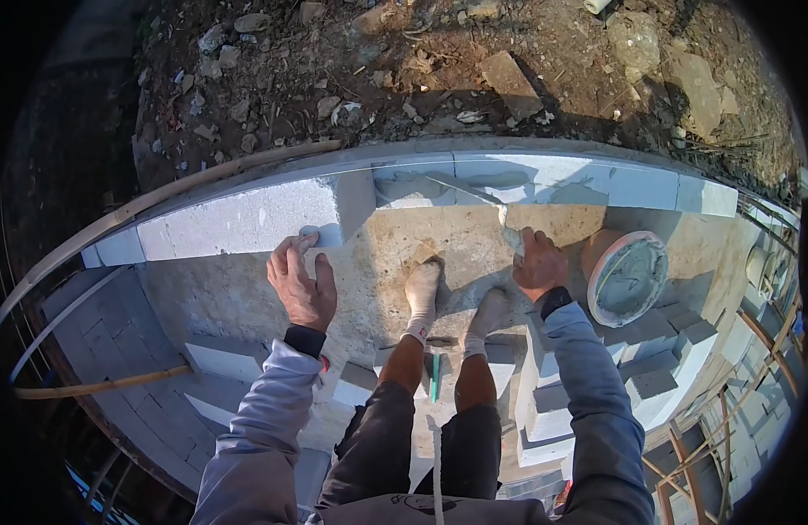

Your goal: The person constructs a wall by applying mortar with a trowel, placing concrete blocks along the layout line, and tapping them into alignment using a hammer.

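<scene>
Trowel (505,217), slim and pointed, its blade grey and its neck and handle pale and crusted, reaches over the near edge of the block wall (640,187). Fingers of the right hand (539,265) wrap its handle. Fingers of the left hand (303,280) curl loosely, thumb spread, at the near edge of a raised white block (255,214), sunlit and faintly pitted, its right end shaded. Grey mortar (405,185) smears the wall's top beside that end.

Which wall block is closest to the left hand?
The large raised block by the left hand; the other wall blocks lie farther left or right.
</scene>
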A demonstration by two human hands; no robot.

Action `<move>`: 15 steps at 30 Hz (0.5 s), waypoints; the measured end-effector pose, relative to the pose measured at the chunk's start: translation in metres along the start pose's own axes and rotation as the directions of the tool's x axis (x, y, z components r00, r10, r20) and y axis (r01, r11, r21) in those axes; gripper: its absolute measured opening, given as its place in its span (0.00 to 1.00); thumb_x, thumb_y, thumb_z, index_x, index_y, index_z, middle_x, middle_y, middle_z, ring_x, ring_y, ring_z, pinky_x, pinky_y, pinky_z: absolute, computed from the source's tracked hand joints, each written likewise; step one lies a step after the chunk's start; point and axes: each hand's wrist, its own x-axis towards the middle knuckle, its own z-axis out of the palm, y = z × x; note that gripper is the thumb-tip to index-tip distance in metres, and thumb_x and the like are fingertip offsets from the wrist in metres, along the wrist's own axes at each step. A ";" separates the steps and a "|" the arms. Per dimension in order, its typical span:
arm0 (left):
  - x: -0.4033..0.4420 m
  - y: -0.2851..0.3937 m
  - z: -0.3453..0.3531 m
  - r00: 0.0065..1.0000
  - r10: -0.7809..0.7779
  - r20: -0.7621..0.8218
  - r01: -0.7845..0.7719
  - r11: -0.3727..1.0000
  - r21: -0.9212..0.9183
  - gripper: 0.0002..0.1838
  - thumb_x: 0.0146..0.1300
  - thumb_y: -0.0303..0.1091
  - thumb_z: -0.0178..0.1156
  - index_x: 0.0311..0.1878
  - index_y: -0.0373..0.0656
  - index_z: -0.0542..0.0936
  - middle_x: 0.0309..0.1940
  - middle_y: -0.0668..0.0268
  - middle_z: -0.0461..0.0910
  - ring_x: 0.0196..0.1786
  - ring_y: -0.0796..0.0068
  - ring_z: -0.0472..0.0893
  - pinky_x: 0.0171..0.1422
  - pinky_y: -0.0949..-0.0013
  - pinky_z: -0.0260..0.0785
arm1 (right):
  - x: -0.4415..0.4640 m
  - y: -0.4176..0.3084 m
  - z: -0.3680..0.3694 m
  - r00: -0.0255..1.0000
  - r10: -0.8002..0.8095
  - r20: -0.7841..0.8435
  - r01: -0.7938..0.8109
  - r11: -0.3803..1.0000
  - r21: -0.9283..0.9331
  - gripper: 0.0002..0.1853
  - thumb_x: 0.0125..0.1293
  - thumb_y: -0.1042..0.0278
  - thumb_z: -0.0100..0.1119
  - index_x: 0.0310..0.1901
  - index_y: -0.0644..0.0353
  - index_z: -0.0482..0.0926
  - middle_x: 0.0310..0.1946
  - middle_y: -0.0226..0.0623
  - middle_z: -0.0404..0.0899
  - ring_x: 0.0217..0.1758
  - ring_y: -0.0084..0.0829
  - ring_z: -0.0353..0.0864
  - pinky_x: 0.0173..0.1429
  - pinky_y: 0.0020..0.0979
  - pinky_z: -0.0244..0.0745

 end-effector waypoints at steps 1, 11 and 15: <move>0.000 0.000 0.001 1.000 -0.004 -0.003 0.004 1.000 -0.013 0.18 0.51 0.23 0.59 0.48 0.40 0.75 0.46 0.59 0.74 0.54 0.57 0.70 0.61 0.57 0.58 | -0.010 -0.003 0.000 0.997 0.053 -0.059 -0.048 0.996 0.078 0.22 0.48 0.64 0.63 0.45 0.56 0.69 0.33 0.42 0.74 0.36 0.46 0.78 0.39 0.43 0.74; 0.001 0.003 0.006 0.999 -0.026 -0.024 0.026 0.999 0.025 0.16 0.50 0.23 0.59 0.45 0.40 0.73 0.45 0.61 0.75 0.54 0.56 0.70 0.62 0.56 0.57 | -0.034 -0.097 0.055 0.831 0.412 0.374 -0.497 0.247 0.832 0.20 0.58 0.53 0.63 0.36 0.66 0.75 0.24 0.45 0.79 0.27 0.40 0.82 0.30 0.36 0.76; 0.001 -0.002 0.008 1.000 -0.006 -0.015 0.007 0.999 0.049 0.16 0.50 0.23 0.59 0.45 0.40 0.73 0.45 0.61 0.76 0.54 0.56 0.70 0.62 0.56 0.58 | -0.025 -0.126 0.072 0.794 0.379 0.476 -0.500 -0.040 0.865 0.26 0.63 0.45 0.56 0.42 0.68 0.76 0.25 0.44 0.80 0.24 0.30 0.83 0.26 0.30 0.76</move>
